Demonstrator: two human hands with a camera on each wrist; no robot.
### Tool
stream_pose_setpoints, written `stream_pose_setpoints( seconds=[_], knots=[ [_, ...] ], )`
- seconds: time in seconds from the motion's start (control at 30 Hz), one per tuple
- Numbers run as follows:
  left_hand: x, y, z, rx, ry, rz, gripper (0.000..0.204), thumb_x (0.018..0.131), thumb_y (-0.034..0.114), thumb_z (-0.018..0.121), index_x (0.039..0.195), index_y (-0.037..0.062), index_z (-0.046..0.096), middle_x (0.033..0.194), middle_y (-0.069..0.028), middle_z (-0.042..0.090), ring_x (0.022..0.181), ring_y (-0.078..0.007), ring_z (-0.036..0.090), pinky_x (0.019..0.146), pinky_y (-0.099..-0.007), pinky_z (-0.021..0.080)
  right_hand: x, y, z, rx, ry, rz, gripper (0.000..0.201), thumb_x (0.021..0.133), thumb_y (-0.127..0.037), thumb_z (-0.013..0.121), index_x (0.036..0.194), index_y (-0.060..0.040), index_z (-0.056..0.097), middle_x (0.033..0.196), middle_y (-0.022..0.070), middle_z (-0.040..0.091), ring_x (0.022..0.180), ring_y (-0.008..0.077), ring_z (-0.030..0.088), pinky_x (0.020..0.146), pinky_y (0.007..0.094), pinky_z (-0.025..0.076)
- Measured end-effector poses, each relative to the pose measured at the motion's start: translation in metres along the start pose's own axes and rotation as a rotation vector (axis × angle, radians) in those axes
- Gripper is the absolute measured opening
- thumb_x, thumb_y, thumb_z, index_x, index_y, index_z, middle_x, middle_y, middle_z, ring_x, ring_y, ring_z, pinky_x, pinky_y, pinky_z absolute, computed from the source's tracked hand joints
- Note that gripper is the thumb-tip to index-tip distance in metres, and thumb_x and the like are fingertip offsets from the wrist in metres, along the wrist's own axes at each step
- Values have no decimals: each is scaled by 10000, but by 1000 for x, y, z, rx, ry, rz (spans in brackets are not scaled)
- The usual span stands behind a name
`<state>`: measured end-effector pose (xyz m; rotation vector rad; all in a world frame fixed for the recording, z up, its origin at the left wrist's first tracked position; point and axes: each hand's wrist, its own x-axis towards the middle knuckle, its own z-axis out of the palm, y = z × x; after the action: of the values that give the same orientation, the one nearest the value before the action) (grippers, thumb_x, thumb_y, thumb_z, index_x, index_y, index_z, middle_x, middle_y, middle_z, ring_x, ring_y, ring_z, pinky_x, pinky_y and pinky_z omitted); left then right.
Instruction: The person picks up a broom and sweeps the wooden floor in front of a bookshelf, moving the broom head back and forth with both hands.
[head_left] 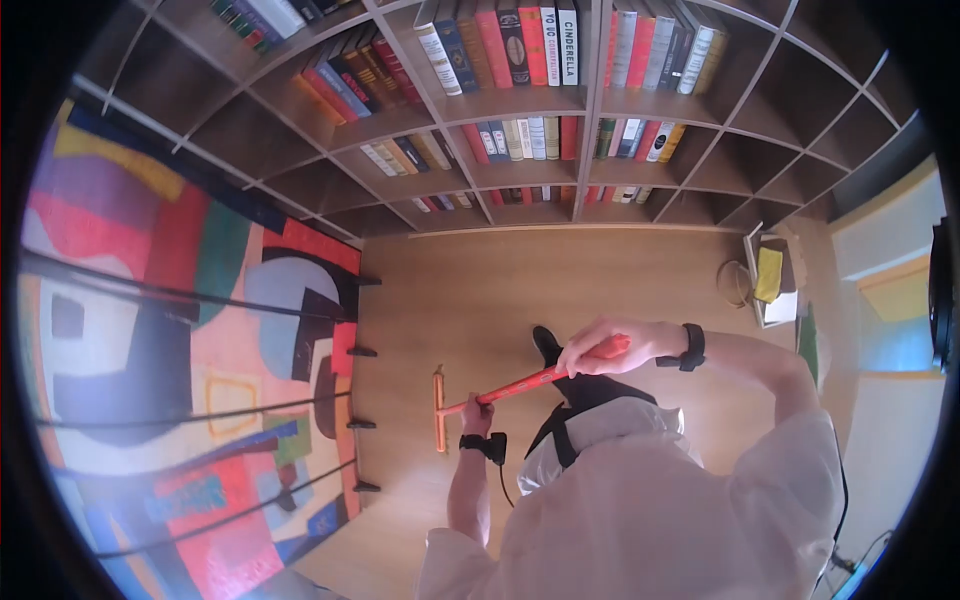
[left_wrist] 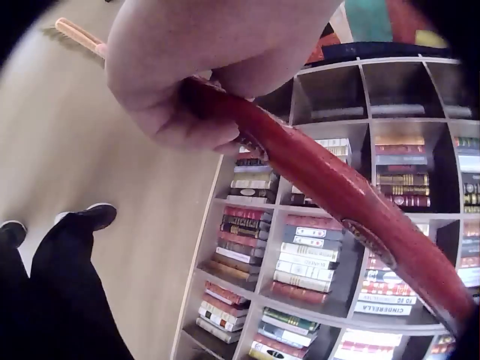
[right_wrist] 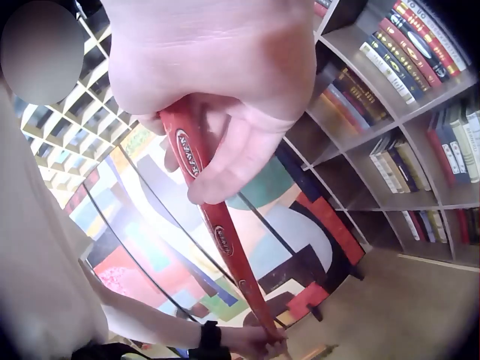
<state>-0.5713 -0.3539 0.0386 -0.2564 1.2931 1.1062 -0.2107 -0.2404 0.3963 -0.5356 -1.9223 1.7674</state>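
Note:
A broom with a red handle [head_left: 525,384] slants across the front of the person's body. Its orange head [head_left: 439,410] is at the lower end, over the wooden floor, and bristles show along it in the left wrist view. The left hand [head_left: 478,418] grips the handle low down, close to the head. Near the top end, the right hand [head_left: 605,340] has its fingers and thumb wrapped around the handle. Oval labels run along the red shaft [right_wrist: 223,240] in the right wrist view.
A tall bookshelf [head_left: 583,140] with many books runs along the front. To the left stands a colourful painted panel [head_left: 200,330] on black feet [head_left: 362,424]. A white box [head_left: 778,312] with a yellow cloth [head_left: 768,274] sits at the right, beside a wire hoop [head_left: 733,284].

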Motion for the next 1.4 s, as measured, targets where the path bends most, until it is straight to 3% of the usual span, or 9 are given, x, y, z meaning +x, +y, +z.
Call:
stream_pose_setpoints(
  seconds=[0.4,0.6,0.63,0.67,0.73,0.8,0.93,1.23,1.4],
  knots=[
    [111,213,93,123,76,-10,160,904,184,497,760,116,476,637,2,486,537,-114,502,436,-216,392,196,-1,-85,-108,50,-46,93,865,-41,588,928,-31,655,939,72,681,853,212,622,793,297,482],
    [215,293,96,227,-183,-54,234,944,222,449,746,97,469,563,-25,434,434,-131,430,362,-242,309,293,24,-85,-392,235,-186,72,835,-31,613,891,-23,656,930,105,677,821,217,600,776,335,474],
    [237,296,86,770,-317,414,231,946,206,435,751,87,468,562,-30,438,435,-124,420,367,-246,295,310,33,-78,-394,236,-174,72,835,-31,613,891,-23,656,930,105,677,821,217,600,776,335,474],
    [245,313,94,769,-325,403,231,946,206,435,751,87,468,562,-30,438,435,-124,420,367,-246,295,324,44,-68,-209,407,-76,46,850,-43,603,849,-15,640,878,108,666,813,223,594,771,351,473],
    [263,345,108,299,-322,27,237,945,215,431,754,81,469,557,-34,435,433,-122,412,372,-240,295,362,58,-46,-25,585,46,81,866,-54,594,807,-8,625,827,112,655,804,230,589,766,367,472],
    [305,362,104,342,-408,79,249,944,222,432,741,83,468,557,-24,436,430,-108,403,376,-236,296,403,72,-32,201,798,-26,239,915,-140,557,709,-17,559,720,92,595,781,244,585,756,399,477],
    [381,387,114,232,-307,-1,278,948,235,426,712,93,471,542,-2,423,399,-87,365,359,-235,263,470,126,-20,261,848,-143,382,933,-281,536,631,-52,483,572,32,502,593,216,537,701,396,475],
    [510,434,160,174,-223,10,277,935,224,453,682,113,472,540,19,423,390,-81,359,354,-239,238,551,253,-73,187,974,-109,482,934,-498,440,646,-113,415,552,36,443,568,223,531,654,412,429],
    [538,455,195,132,-131,91,272,899,254,498,675,101,484,522,16,437,393,-89,381,366,-249,273,562,283,-128,215,1090,-65,329,954,-281,324,665,-124,327,527,39,338,575,214,373,710,389,367]
  ],
)
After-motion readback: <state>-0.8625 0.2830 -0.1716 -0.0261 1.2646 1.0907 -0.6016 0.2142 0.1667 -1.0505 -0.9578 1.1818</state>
